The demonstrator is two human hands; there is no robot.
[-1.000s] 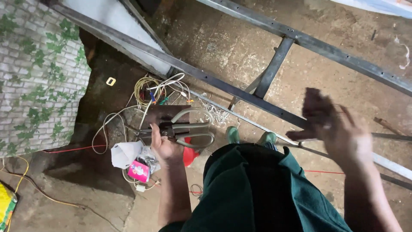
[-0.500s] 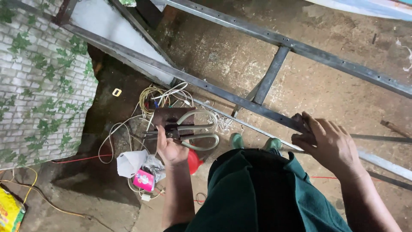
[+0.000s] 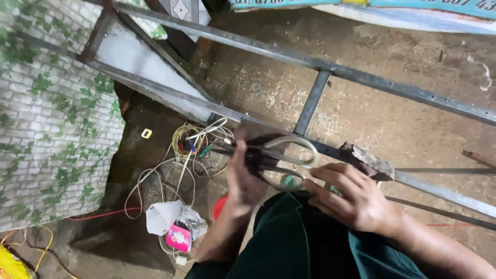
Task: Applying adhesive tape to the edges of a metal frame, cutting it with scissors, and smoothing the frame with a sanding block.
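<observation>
Left hand (image 3: 243, 178) is closed round the blades of a large pair of metal shears (image 3: 274, 157), gripping them about mid-length, pale loop handles pointing toward the right hand. Shears sit level, just above the dark steel frame (image 3: 361, 77) that crosses the view on a slant.

Right hand (image 3: 356, 199): a second ago it was raised and spread open, clear of everything; half a second ago it rested on the frame rail. Now it has come in to the shears, fingers curled, tips at the lower handle loop (image 3: 281, 181). Contact looks likely, but whether the fingers have actually closed on the loop cannot be told. Reading: shears are being passed or re-gripped from blade end to handle end.

Beyond the shears: a rough chunk of rubble (image 3: 369, 160) sits on the rail beside the right hand. Below lie tangled wires (image 3: 194, 147), crumpled white paper (image 3: 163, 217), a small pink packet (image 3: 178, 238). Ivy-print brick sheet (image 3: 51, 129) on the left.
</observation>
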